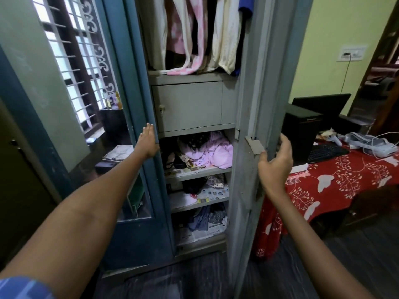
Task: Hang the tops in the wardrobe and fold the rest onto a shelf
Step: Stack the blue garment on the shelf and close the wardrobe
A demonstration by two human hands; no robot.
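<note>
Steel wardrobe, one, grey inside, both doors swung outward.
Doors, two: left door, blue; right door, grey inner face toward the camera.
Hanging garments, several, at the top of the wardrobe: cream, pink-and-white patterned and blue pieces; the exact count cannot be told.
Locker compartment, one, closed, directly under the hanging garments.
Shelves, three, under the locker, each lined with newspaper. Upper shelf: a crumpled lilac and dark heap. Middle shelf: a few dark and patterned items. Bottom shelf: blue-grey cloth, loosely piled.
Left hand, one: arm extended, palm flat against the edge of the left door, fingers straight and pressed together, pointing up.
Right hand, one: arm extended, at the edge of the right door, fingers loosely curled round it, thumb on the near face.
Table, one, right of the wardrobe, under a red patterned cloth.
</note>
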